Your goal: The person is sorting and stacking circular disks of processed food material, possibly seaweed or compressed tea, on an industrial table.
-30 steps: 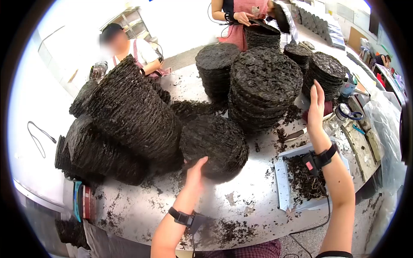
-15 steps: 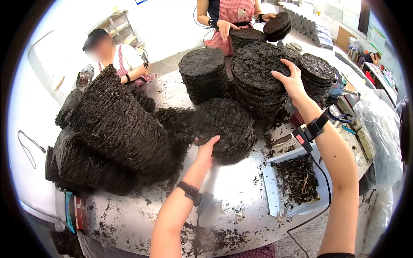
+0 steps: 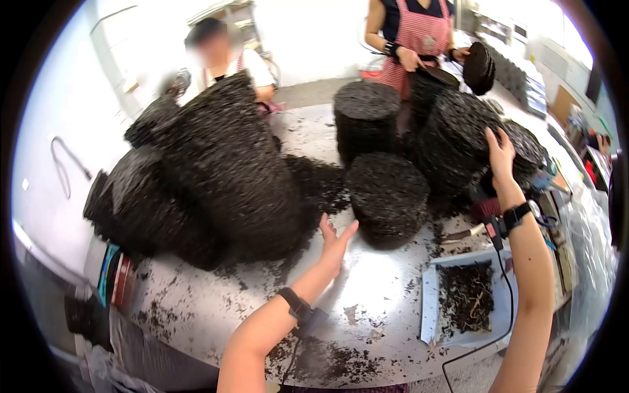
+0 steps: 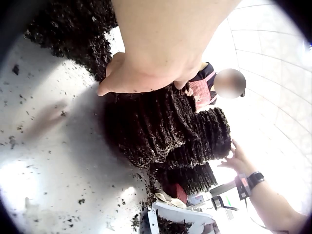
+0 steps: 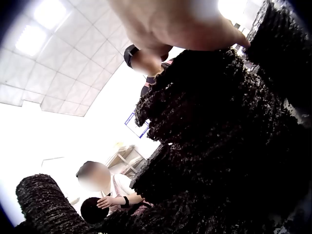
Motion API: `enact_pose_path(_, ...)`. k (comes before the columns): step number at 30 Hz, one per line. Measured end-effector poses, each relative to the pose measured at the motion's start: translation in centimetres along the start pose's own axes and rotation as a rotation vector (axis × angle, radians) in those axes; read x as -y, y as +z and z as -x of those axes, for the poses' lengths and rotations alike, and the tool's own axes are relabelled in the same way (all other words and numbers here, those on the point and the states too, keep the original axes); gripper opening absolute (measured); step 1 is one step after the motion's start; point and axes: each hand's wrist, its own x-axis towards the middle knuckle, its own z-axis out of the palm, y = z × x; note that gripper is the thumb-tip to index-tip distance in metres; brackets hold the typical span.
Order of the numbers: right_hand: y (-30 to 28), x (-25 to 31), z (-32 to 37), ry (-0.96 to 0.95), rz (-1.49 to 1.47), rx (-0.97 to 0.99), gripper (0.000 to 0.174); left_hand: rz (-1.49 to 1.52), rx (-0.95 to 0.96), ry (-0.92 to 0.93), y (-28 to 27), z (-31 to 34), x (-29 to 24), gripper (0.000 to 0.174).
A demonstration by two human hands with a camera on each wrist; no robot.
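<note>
In the head view the left hand (image 3: pixel 335 247) is held over the metal table with fingers spread, just left of and below a short stack of dark round sheets (image 3: pixel 388 200); a small gap shows between them. The right hand (image 3: pixel 502 156) rests with extended fingers on the right side of a taller, tilted dark stack (image 3: pixel 458 141). In the left wrist view the left hand (image 4: pixel 144 75) overlaps the near stack (image 4: pixel 146 126). The right wrist view shows the right hand (image 5: pixel 185 27) above the dark layers (image 5: pixel 204 97), its fingertips partly hidden.
Large leaning stacks (image 3: pixel 223 170) fill the left side. Another stack (image 3: pixel 365 118) stands behind. A pale blue tray (image 3: pixel 429 308) with dark scraps, a knife (image 3: pixel 466 234) and a cable lie at right. Two people in checked aprons are across the table; one holds dark discs (image 3: pixel 479 69).
The left hand has come off the short stack, which now stands upright beside it. The right hand has moved from raised beside the tall stack onto its side, and that stack now leans.
</note>
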Motion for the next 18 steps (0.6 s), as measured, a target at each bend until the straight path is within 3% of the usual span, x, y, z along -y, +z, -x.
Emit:
enact_pose_path(4,0.2,-2.3,-1.5,0.046,0.170,-0.072,0.069,-0.014,-0.043,0.031,-4.6,2.7,1.3,0.099)
enact_pose_path(6,0.6,-2.2,-2.2,-0.021,0.364,-0.205,0.071,-0.105,-0.123,0.047,-7.3,4.1,1.7,0.091)
enact_pose_path(8,1.2,1.2,-0.6,-0.207,0.370,-0.308,0.070,-0.191,-0.181,0.080,-10.8,4.7,2.9,0.087)
enact_pose_path(10,1.9,7.7,2.5,-0.467,0.319,-0.279,0.060,-0.211,-0.302,0.115,-13.1,6.7,1.5,0.078)
enact_pose_path(14,5.1,22.3,10.8,-0.865,0.012,0.001,0.054,-0.138,-0.460,0.299,-17.4,8.7,-2.3,0.064)
enact_pose_path(18,9.7,34.4,18.0,-1.064,-0.189,0.273,0.053,-0.038,-0.450,0.373,-19.6,10.2,-7.0,0.057)
